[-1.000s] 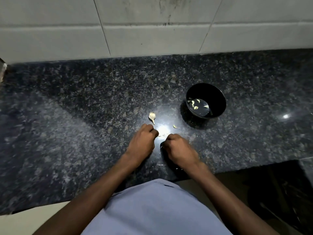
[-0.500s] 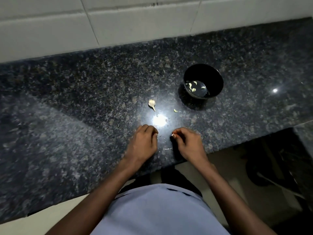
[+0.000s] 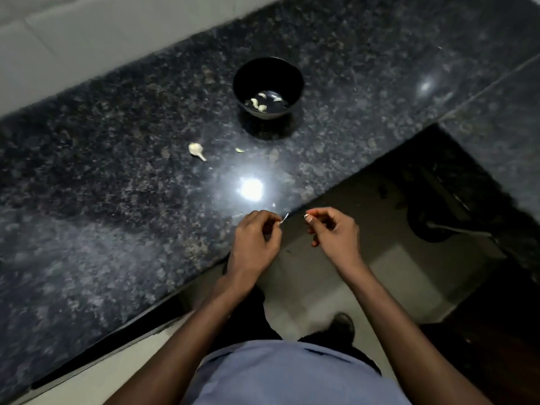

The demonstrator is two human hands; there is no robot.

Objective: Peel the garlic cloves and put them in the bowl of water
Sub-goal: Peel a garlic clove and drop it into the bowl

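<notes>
Your left hand [image 3: 254, 241] hovers over the table [image 3: 117, 200] front edge, fingers curled, grip pinching a thin pale sliver [image 3: 284, 218] at the tips — looks like skin or a stem bit, too small to tell. Right hand [image 3: 333, 232] is just beside it, past the edge over the floor, thumb + index pressed together; can't tell if anything's in that pinch. The garlic [image 3: 196, 150], small w/ stem, lies on the table, well apart from both hands, near the bowl [image 3: 268, 86], which holds water + a few peeled cloves [image 3: 258, 104]. Expect the garlic light, firm, papery skin dry + brittle; peeled cloves prob slippery. Take it at the stem or root end w/ fingertips, nail under the skin. Wrists sit level, forearms angled inward.
</notes>
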